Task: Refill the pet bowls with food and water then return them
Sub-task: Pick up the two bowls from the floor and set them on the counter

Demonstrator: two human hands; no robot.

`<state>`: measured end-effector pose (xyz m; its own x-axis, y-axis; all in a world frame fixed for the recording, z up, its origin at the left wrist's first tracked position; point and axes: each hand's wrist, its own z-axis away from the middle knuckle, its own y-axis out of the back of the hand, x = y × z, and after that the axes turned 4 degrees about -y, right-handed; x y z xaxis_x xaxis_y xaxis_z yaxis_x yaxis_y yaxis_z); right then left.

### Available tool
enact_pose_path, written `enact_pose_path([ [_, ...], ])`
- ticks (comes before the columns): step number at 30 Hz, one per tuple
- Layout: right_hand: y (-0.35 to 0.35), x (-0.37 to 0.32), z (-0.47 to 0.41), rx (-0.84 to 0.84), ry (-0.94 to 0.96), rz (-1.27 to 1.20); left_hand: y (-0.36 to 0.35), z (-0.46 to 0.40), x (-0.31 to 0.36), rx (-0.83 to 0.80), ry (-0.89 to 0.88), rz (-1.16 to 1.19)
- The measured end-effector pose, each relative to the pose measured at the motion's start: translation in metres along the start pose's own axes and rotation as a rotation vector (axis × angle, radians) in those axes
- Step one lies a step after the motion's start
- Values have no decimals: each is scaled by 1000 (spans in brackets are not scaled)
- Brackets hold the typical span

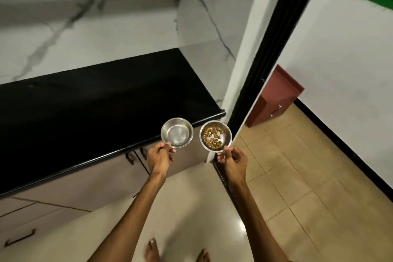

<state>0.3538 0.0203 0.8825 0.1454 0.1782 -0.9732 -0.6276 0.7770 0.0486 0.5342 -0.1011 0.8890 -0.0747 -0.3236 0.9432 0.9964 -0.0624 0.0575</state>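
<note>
your left hand (160,156) pinches the near rim of the water bowl (177,132), thumb on top, holding it level in the air over the front edge of the black table (85,117). your right hand (233,160) pinches the near rim of the food bowl (215,136) the same way; brown kibble (213,136) lies scattered across its bottom. the two bowls sit side by side, close but apart. the food bowl hangs past the table's end, by the doorway's black frame (265,53). your bare feet (152,250) stand on the glossy floor below.
</note>
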Motion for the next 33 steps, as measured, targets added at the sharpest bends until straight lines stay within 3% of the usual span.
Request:
enact_pose_path([
  [17, -213, -29, 57, -252, -2, -13, 217, -77, 41, 238, -35, 51],
  [33, -322, -26, 55, -353, -98, 57, 300, -131, 36, 341, 18, 71],
])
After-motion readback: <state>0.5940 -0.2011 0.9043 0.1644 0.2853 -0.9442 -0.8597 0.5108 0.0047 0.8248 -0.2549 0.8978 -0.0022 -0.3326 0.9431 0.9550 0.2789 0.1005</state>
